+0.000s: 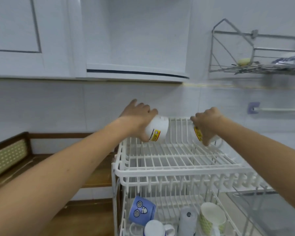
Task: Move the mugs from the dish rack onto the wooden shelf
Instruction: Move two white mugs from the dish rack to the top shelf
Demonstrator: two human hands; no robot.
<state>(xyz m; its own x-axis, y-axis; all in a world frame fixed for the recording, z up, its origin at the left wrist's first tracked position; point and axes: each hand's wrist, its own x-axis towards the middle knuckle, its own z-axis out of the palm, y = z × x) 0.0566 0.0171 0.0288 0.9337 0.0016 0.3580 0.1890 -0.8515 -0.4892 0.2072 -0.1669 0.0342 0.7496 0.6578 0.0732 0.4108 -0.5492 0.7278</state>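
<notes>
I have my left hand [140,116] wrapped around one white mug [157,129] and my right hand [207,123] around another [198,133], both tipped over the dish rack's [177,170] top tier. Nothing shows on the wooden shelf [99,174] yet (its left part is cut off). Below, a blue mug [141,211] and a green-patterned one [211,217] wait; other cups there are blurred.
</notes>
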